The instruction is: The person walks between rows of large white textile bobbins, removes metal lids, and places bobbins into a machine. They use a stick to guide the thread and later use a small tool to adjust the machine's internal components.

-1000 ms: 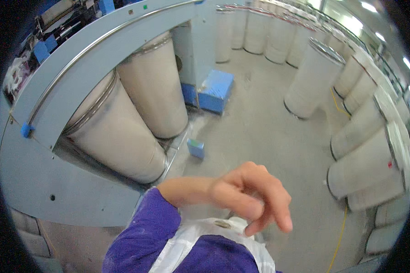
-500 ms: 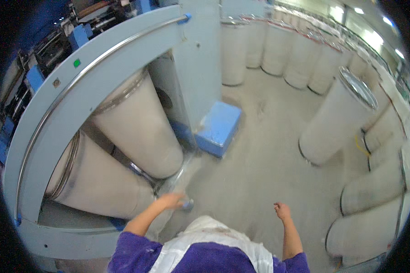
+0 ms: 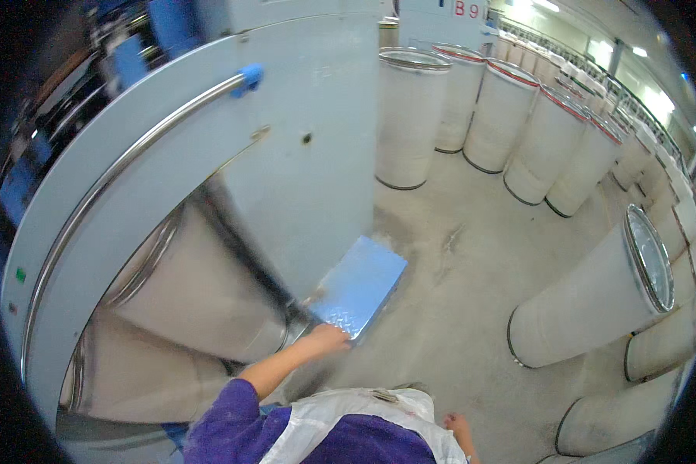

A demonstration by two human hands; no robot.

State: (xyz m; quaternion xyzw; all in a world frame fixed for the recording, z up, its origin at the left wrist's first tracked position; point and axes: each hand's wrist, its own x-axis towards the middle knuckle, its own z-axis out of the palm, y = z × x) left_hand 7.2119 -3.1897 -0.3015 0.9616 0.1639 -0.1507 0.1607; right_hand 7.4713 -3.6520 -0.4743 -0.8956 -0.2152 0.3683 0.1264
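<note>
My left hand (image 3: 329,340) reaches forward with its fingers bent, overlapping the near edge of a low blue box (image 3: 367,282) on the floor. What its fingers hold, if anything, is hidden, and I cannot tell whether they touch the box. Beside my forearm, a tall whitish cylindrical can (image 3: 209,286) with a metal rim stands inside the machine's arched frame. Another such can (image 3: 143,367) stands nearer me. My right hand (image 3: 456,425) hangs low by my white apron (image 3: 356,402), its fingers loosely curled and nothing visible in them.
A pale blue machine panel (image 3: 317,185) rises at the left, with a curved metal rail (image 3: 131,155) along its arch. One tall can (image 3: 588,298) stands to the right on the grey floor (image 3: 441,309). Several more, including a red-rimmed can (image 3: 503,116), line the back and right.
My view has shifted forward, and the blue box appears closer. My left hand has gone from beside the cans to the box's near edge. My right hand now sits lower, nearer my body.
</note>
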